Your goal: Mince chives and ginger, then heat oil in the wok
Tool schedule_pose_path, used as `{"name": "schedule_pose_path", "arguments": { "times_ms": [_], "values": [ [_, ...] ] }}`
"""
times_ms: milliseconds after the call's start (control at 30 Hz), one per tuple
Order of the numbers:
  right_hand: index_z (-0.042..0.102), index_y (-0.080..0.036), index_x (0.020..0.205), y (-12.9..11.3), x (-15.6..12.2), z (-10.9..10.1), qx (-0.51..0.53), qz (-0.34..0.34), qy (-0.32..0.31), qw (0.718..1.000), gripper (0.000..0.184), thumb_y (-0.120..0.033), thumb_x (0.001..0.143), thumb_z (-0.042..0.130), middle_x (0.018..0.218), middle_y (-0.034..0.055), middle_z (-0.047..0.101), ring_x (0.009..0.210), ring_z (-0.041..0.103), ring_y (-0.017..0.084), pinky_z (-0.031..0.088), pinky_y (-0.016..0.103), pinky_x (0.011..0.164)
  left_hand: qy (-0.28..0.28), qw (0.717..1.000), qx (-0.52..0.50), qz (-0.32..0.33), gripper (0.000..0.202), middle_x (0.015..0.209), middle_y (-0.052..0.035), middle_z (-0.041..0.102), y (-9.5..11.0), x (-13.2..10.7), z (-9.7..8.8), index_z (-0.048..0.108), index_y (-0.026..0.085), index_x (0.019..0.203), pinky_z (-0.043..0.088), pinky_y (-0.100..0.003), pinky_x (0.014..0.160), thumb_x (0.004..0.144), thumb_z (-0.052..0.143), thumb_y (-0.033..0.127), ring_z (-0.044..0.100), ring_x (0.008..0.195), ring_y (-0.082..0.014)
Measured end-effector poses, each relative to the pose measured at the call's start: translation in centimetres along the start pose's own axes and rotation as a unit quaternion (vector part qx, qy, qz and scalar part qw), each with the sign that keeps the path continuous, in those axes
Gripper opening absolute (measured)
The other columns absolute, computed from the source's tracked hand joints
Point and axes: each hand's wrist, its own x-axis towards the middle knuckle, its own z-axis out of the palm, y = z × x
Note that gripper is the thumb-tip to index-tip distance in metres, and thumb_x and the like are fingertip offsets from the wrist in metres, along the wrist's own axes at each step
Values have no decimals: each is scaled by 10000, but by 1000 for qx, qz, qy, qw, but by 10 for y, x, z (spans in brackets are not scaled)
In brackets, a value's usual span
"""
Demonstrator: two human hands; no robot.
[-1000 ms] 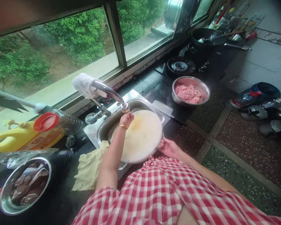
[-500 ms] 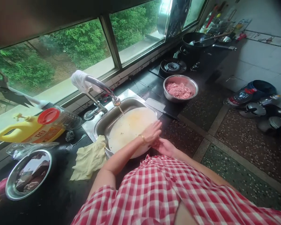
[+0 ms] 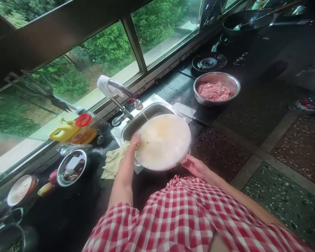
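A round white cutting board (image 3: 162,143) with a yellowish stain and a few dark specks lies tilted over the steel sink (image 3: 128,131). My left hand (image 3: 135,140) is closed on its left edge, a bracelet at the wrist. At the lower right edge, my right hand (image 3: 195,166) grips the board from the side, fingers partly hidden under it. A thin stream of water runs from the faucet (image 3: 138,104) behind the board. The pale yellow cloth (image 3: 114,162) lies beside the sink, partly under my left forearm.
Right of the sink lies a cleaver (image 3: 185,110). Beyond it stands a steel bowl (image 3: 216,102) of minced meat, near the gas burner (image 3: 209,63) and a wok (image 3: 246,21). To the left are a steel bowl (image 3: 72,168), a yellow jug (image 3: 70,133) and a red-lidded jar (image 3: 99,124).
My left hand has moved from the board's right side to its left edge. The board is raised and turned toward me, and the view has shifted left.
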Motion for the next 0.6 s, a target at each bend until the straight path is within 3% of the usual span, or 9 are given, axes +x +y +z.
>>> {"name": "schedule_pose_path", "arguments": {
  "times_ms": [133,200,267,333,400,467,600],
  "values": [
    [622,-185,740,11,-7,-32,-98,42,-25,994,61,-238,769,632,772,24,677,730,627,119,480,276,741,14,996,-68,-50,511,1135,-211,582,-5,-19,9,535,92,1106,394,-402,899,878,261,459,524,1108,-310],
    [649,-183,814,5,-3,-53,-171,65,-39,982,107,-267,748,651,861,56,687,804,635,147,470,301,774,26,994,-95,-54,486,1132,-214,576,-7,-19,7,535,90,1068,400,-389,888,885,243,431,538,1082,-300],
    [659,-186,876,-9,7,-73,-213,61,-10,975,181,-319,756,632,940,89,684,877,636,176,456,334,831,36,991,-120,-44,451,1142,-199,569,-4,-11,2,514,105,1071,396,-378,896,883,260,426,537,1078,-286],
    [649,-205,889,-29,25,-84,-203,12,69,977,229,-394,797,559,981,100,677,909,637,184,454,352,857,34,989,-145,-24,420,1128,-176,579,2,4,-3,506,131,1068,396,-373,894,872,303,442,543,1061,-276],
    [629,-219,910,-50,48,-84,-184,-35,115,976,286,-450,830,481,1004,98,672,908,640,186,467,364,850,21,985,-168,-2,403,1114,-157,590,12,22,-7,516,152,1054,402,-368,886,859,343,459,553,1040,-267],
    [613,-219,942,-65,70,-73,-177,-57,107,977,339,-490,839,438,997,97,677,886,647,198,483,380,826,7,982,-190,21,388,1127,-144,589,22,43,-10,528,166,1055,398,-356,894,851,375,459,553,1043,-254],
    [592,-204,985,-67,92,-45,-155,-82,107,979,331,-466,817,481,961,102,693,860,654,234,511,404,767,-17,973,-221,70,377,1181,-128,570,38,84,-14,543,180,1077,360,-321,949,816,462,440,516,1112,-235]
  ]
}}
